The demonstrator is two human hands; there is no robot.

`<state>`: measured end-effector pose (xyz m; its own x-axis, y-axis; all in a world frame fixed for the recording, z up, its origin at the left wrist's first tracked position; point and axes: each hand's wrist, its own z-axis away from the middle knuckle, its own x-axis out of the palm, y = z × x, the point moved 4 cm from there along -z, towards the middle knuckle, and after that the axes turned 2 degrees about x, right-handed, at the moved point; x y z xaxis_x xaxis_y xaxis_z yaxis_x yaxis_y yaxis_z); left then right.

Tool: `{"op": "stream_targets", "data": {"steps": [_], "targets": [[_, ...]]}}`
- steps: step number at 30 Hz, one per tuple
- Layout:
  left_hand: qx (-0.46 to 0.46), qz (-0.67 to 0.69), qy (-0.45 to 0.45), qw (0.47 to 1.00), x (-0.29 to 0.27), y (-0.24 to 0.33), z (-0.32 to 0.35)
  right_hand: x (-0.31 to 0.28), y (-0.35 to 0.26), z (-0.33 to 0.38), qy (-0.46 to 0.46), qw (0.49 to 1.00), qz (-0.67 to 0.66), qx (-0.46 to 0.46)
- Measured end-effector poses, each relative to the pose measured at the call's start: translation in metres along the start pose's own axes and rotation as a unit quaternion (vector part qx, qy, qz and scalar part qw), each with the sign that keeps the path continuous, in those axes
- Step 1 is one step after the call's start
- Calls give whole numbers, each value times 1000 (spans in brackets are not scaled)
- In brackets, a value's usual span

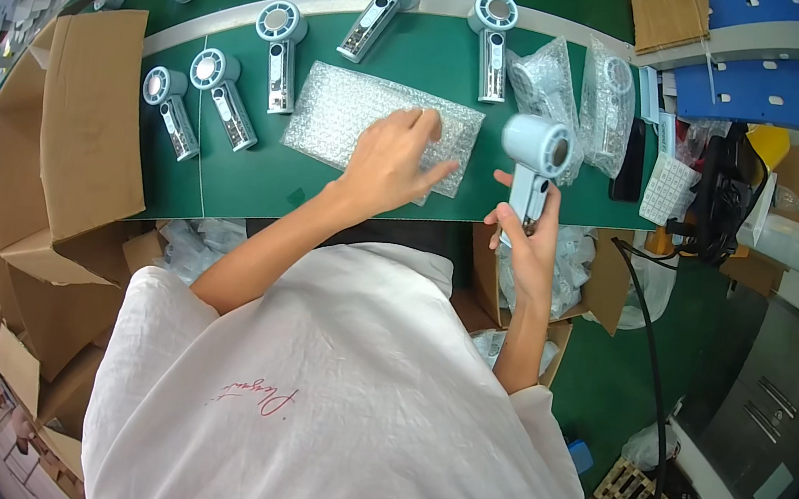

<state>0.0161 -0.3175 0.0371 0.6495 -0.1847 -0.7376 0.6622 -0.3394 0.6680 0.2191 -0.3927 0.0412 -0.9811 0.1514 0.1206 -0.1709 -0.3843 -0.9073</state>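
Bench [236, 190]: smooth green top.
Right hand [530, 237]: fingers wrapped round handle [528, 194].
Fan [532, 146]: upright in that grip, above the palm; pale-blue, drum-headed.
Left hand [389, 159]: half-curled over bubbled clear wrap [326, 117]; grip unclear.

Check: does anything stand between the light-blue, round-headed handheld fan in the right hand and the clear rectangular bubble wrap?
No object visibly blocks the gap between the fan and the bubble wrap; green tabletop shows there. The left hand, though, covers part of the wrap's right half.

Pale-blue handheld fan [535, 156] nearly upright, head uppermost; clear bubble-wrap piece [339, 112] flat, leftward.
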Motion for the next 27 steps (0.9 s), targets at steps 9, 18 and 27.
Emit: {"op": "stream_targets", "data": {"steps": [9,18,27], "targets": [[45,-46,13,998,14,-25,11,-6,22,-12,-17,999,-4,-47],[-197,498,8,845,-97,-25,17,-16,18,-16,-6,996,-24,-82],[-207,123,14,970,-139,-101,25,-17,21,-11,-7,997,-23,-68]]}}
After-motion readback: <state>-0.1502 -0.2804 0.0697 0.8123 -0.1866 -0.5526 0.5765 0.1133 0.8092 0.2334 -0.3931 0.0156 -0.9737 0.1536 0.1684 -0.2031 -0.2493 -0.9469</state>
